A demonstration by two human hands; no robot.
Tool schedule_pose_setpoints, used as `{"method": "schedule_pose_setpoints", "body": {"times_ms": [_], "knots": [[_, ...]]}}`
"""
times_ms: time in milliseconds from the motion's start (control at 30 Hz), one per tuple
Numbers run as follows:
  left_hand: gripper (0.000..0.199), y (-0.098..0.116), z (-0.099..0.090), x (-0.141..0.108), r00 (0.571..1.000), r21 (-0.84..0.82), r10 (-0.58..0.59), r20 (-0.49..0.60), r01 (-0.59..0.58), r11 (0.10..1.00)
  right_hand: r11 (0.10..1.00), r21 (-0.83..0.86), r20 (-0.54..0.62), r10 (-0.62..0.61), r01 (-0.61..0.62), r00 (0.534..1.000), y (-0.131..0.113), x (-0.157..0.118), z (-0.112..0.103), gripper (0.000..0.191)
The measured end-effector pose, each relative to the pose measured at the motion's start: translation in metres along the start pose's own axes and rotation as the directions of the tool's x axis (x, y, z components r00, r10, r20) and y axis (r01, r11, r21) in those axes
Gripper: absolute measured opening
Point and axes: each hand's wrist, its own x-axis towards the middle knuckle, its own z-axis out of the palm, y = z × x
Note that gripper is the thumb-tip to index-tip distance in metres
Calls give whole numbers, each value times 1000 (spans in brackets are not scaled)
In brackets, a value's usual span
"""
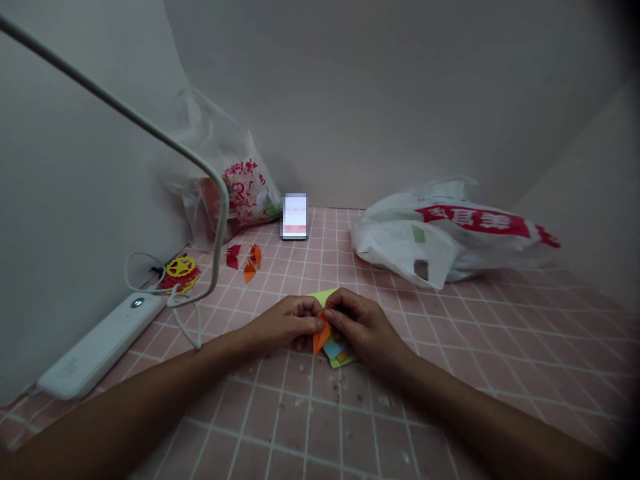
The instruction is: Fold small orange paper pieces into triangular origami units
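The person's bare forearms (165, 387) lie nearest the camera, slanting in from the two lower corners to meet at the middle. There the left hand (287, 323) and right hand (370, 327) come together, thumbs and forefingers pinching a small orange folded paper (321, 339) between them. Its pointed end hangs downward, just over a pile of coloured sheets (345, 360), yellow-green, blue and orange, that lies on the pink tiled surface (310, 407) partly hidden by the hands. Farther out to the left sit a few folded red and orange pieces (254, 257), and beside them a yellow star cut-out (181, 267) on top of red ones. A long white device (100, 347) and a white cord (223, 220) are near these. At the back, a lit phone (295, 217) stands between two plastic bags (445, 233) with red print.
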Motion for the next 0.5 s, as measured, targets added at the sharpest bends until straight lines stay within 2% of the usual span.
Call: {"method": "schedule_pose_setpoints", "body": {"times_ms": [233, 400, 500], "knots": [[26, 3, -5, -1, 998, -17, -14, 61, 15, 1000, 986, 93, 91, 130, -139, 987, -2, 5, -3, 16], [21, 6, -6, 0, 997, 43, -56, 58, 54, 998, 987, 66, 123, 137, -145, 983, -3, 6, -4, 14], [23, 5, -6, 0, 999, 38, -26, 24, 25, 999, 985, 58, 97, 156, -162, 983, -4, 5, -4, 19]]}}
